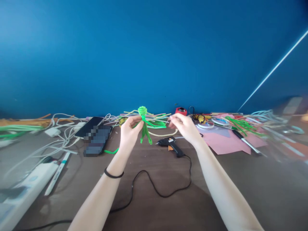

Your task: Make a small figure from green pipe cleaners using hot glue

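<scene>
Pinched in the fingers of my left hand is a bright green pipe cleaner figure, held upright above the table. It has a coiled round top, and two strands hang below my fingertips. To its right, my right hand is raised with thumb and fingers drawn together. Its fingertips are slightly blurred, and whatever they may hold cannot be made out. Beneath and between the hands lies a black hot glue gun, nozzle to the left. Behind the hands is a bundle of green and pale pipe cleaners.
Two dark phones, tangled white cables, a marker and a power strip lie left. The glue gun's black cord crosses the front. Pink paper, a craft knife-like tool and a red tape measure lie right.
</scene>
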The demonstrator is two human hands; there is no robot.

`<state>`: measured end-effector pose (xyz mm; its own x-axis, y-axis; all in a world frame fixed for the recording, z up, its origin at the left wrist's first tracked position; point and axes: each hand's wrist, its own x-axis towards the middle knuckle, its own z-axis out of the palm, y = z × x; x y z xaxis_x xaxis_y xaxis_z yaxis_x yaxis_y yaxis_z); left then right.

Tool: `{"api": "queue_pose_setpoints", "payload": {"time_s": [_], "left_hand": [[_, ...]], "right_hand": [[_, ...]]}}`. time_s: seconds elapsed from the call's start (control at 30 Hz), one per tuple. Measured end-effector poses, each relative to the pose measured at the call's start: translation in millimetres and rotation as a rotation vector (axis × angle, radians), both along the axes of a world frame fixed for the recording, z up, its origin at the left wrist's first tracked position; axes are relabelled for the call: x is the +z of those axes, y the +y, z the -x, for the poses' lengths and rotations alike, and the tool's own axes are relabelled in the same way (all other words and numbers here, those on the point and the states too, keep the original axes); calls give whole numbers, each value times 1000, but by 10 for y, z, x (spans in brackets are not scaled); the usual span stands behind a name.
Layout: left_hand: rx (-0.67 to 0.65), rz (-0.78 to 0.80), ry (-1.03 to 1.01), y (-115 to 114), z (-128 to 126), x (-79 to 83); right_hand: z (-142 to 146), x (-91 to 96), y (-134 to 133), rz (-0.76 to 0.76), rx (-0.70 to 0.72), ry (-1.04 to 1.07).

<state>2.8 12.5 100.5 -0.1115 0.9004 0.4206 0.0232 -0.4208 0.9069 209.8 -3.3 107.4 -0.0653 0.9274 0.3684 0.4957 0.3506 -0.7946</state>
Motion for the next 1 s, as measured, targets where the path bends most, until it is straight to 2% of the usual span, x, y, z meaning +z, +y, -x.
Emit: {"api": "queue_pose_setpoints", "payload": {"time_s": [0.07, 0.17, 0.23, 0.33, 0.5, 0.57, 0.7, 0.77, 0.87, 0.93, 1.0], "left_hand": [[-22, 35, -28, 29, 34, 6], [-62, 77, -55, 43, 42, 9], [-90, 105, -49, 35, 21, -5], [-131, 141, -14, 9, -37, -49], [-173, 155, 35, -33, -128, -101], [-192, 192, 32, -39, -134, -96], [-252, 270, -37, -14, -87, -100], [-298, 322, -18, 24, -43, -131], [-230, 378, 197, 106, 32, -216], [-136, 388, 290, 156, 65, -291], [-60, 391, 366, 178, 54, -372]], "right_hand": [[-162, -122, 4, 107, -98, -137], [-243, -274, -38, 218, -37, -216], [-167, -285, -81, 198, 35, -130], [75, -202, -123, 160, 124, 33], [384, -139, -111, 72, 186, 54], [371, -146, -92, 62, 159, 49], [213, -146, -38, 41, -8, 138], [155, -154, -6, 68, 21, 186], [120, -181, 42, 152, 149, 185], [93, -192, 68, 154, 111, 159], [43, -187, 87, 113, 1, 150]]}}
